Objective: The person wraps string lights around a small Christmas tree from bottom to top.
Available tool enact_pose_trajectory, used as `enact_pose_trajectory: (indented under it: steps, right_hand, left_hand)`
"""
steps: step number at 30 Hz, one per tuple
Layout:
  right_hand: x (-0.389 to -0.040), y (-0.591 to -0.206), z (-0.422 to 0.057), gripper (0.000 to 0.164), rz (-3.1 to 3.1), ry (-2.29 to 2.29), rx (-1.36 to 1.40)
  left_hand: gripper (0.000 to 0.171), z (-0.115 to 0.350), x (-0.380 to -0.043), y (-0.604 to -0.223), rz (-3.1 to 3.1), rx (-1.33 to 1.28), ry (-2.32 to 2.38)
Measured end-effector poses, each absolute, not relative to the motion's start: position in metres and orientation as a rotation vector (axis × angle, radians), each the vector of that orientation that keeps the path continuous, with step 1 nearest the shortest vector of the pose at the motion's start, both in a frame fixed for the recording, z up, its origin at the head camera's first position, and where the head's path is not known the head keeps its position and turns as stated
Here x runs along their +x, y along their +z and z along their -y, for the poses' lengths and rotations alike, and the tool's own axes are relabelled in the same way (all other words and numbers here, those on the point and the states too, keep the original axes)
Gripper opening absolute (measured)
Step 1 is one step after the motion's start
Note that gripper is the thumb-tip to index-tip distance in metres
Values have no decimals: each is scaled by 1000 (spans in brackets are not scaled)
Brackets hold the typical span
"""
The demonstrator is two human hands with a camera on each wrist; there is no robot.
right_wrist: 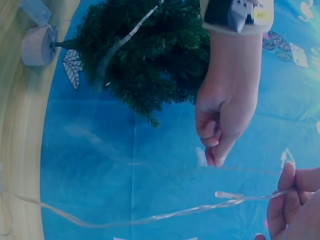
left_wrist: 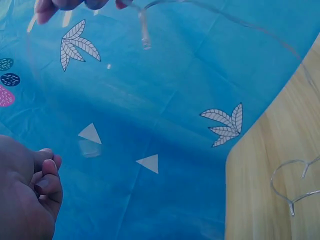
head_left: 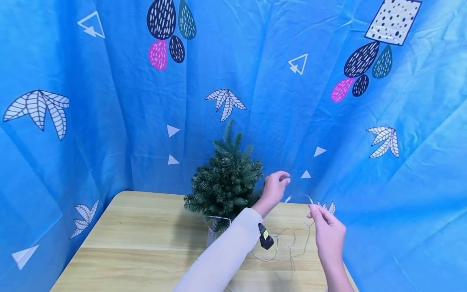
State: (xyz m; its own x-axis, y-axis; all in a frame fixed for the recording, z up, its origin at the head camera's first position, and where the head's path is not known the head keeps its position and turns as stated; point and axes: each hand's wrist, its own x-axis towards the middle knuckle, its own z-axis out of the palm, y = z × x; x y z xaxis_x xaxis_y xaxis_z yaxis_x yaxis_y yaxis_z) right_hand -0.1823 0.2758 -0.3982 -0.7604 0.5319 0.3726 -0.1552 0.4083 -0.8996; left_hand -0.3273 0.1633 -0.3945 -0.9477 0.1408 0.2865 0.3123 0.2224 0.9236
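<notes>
My right hand (head_left: 330,233) pinches a clear wire of string lights (right_wrist: 150,218) between thumb and fingertips, right of the small artificial Christmas tree (head_left: 226,178). From that pinch a short, thin end arcs toward my left hand (head_left: 275,188), with a small blurred bulb hanging just below the left fingertips. The left arm reaches across in front of the tree. In the right wrist view the left fingers (right_wrist: 210,145) are curled with their tips together, and nothing shows between them. Part of the string lies across the tree's lower branches; the rest trails down to the table.
The tree stands on a pale round base (right_wrist: 39,46) on the wooden table (head_left: 146,243), near the back edge. Loose loops of the wire lie to its right. A blue patterned curtain (head_left: 226,48) hangs behind and at both sides. A black wrist camera (head_left: 265,237) sits on the left cuff.
</notes>
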Motion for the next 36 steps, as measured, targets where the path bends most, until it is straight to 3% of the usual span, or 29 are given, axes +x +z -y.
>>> enact_pose_trajectory:
  steps: [12, 27, 36]
  right_hand:
    - [-197, -399, -278, 38, 2062, 1412, -316]
    - [-233, -378, -276, 36, 2074, 1395, -263]
    - [-243, -362, -270, 37, 2068, 1366, -192]
  left_hand:
    - [14, -158, -317, -388, 2337, -581, -1821]
    - [25, -149, -308, -362, 2400, -907, -1700]
    - [17, -143, -318, -331, 2458, -967, -1413]
